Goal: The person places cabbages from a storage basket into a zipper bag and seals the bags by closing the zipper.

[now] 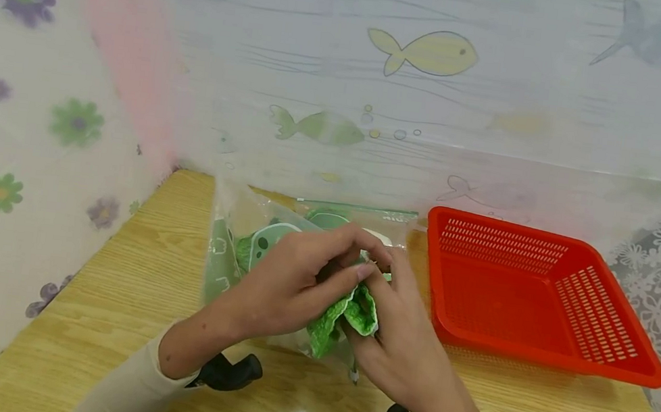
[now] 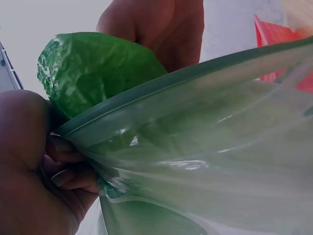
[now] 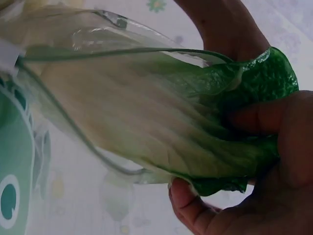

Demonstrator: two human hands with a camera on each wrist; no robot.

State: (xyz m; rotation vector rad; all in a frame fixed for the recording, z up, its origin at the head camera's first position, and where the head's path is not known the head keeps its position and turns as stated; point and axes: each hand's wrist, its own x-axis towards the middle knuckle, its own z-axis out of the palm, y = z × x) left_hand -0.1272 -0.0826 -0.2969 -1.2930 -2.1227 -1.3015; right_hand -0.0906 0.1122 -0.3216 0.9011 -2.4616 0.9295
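A Chinese cabbage, with a pale ribbed body and crinkled green leaf tips, lies partly inside a clear zip bag with a green-edged mouth. Its leaves stick out between both hands in the head view. My right hand grips the leafy end, with thumb and fingers on opposite sides. Curled fingers of my left hand pinch the bag's edge beside the leaves, as the left wrist view shows. The rest of the cabbage is hidden behind the hands in the head view.
A red plastic basket with perforated sides stands to the right on the wooden table. Behind the hands lies green printed bag plastic, with a green zip strip at the back. Patterned curtains enclose the table.
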